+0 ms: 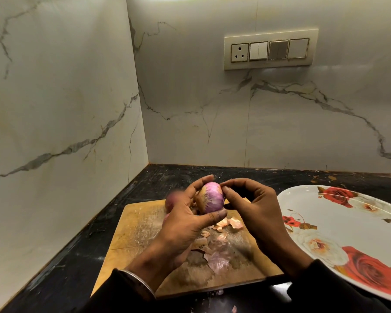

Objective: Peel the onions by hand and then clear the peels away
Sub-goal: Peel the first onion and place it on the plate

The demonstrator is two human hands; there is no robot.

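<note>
Left fingers cradle onion, long axis upright; right fingers pinch its skin.

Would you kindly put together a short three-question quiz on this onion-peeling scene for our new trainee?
1. True or false: the flowered plate holds peeled onions.
2. Which hand cradles the onion: the left hand or the right hand?
3. Where do the loose peels lie?

Key:
1. False; nothing shows on it.
2. The left hand; the right hand picks at the onion's skin.
3. On the wooden cutting board.
</note>
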